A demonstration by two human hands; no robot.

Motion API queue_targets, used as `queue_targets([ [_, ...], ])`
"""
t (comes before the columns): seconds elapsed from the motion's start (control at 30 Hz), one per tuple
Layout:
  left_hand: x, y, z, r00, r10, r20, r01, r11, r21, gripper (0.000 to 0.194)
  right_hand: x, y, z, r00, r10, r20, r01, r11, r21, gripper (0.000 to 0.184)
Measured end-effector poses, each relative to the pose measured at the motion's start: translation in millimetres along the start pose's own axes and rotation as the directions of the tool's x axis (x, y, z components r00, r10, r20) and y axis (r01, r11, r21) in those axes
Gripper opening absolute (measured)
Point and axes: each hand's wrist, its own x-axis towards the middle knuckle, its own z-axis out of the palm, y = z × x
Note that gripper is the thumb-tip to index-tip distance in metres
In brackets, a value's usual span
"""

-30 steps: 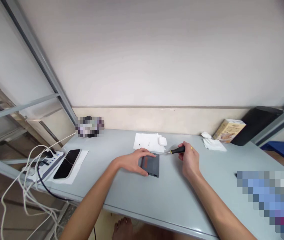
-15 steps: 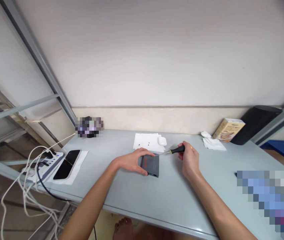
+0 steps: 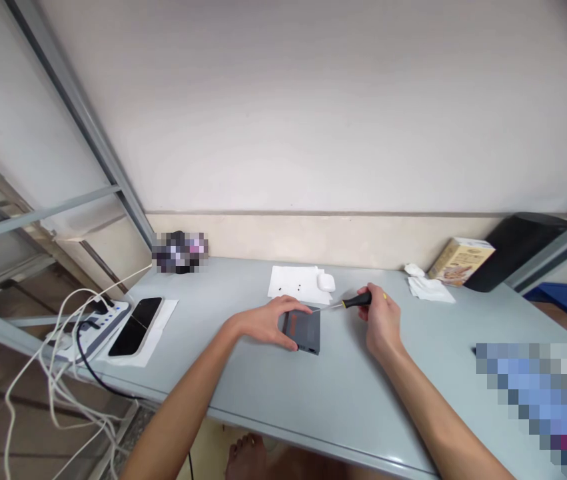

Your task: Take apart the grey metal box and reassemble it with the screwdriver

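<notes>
A small dark grey box-like device [image 3: 308, 331] with ports on its near edge lies on the table. My left hand [image 3: 270, 323] grips it from the left, thumb at the near edge and fingers over the far edge. In my right hand [image 3: 382, 320] is a screwdriver [image 3: 357, 301] with a black and yellow handle. Its thin shaft points left, and the tip meets the device's far edge close to my left fingertips. Behind the device, several tiny dark pieces, too small to name, rest on a white paper sheet [image 3: 288, 281]. A white rounded case [image 3: 326, 283] sits on the sheet's right side.
A phone [image 3: 136, 327] lies on white paper at the left, beside a power strip [image 3: 98, 333] with tangled white cables [image 3: 48, 393]. Back right are crumpled tissues [image 3: 430, 289], a yellow carton [image 3: 460, 261] and a black cylindrical object [image 3: 518, 250]. Blurred items border the table.
The whole view has shifted slightly. Both hands, the device and the screwdriver keep nearly the same positions relative to each other.
</notes>
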Motion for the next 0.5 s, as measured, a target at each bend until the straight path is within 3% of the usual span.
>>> queue_targets([
  [0.5, 0.4, -0.6, 1.4, 1.0, -0.001, 0.003, 0.001, 1.0, -0.006, 0.078, -0.4, -0.1, -0.3, 1.0, 0.005, 0.005, -0.005, 1.0, 0.008, 0.026],
])
